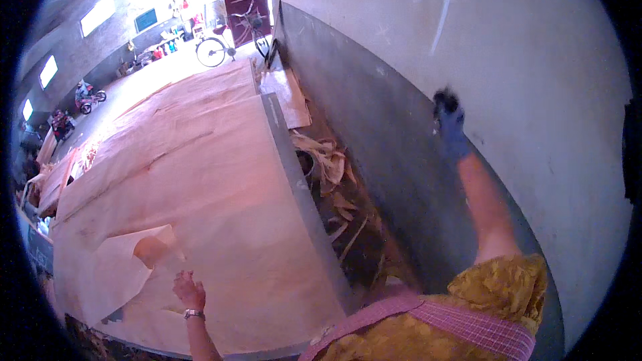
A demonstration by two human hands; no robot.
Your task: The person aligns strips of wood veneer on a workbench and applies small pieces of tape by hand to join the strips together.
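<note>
Resting left hand (188, 290) on veneer sheet (200, 180), long axis running away

Her bare left hand (188, 290) rests on the big veneer sheet (200, 180) at lower centre-left, beside a torn flap (127, 264). The gloved right hand (449, 124) is raised by the wall (401, 154), right of centre.

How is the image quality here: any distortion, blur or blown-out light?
Head view: strong fisheye, black corners, the table edge bows; a pink cast over the veneer sheet; the raised right hand is motion-blurred, the left hand sharper; the windows are blown out.
</note>
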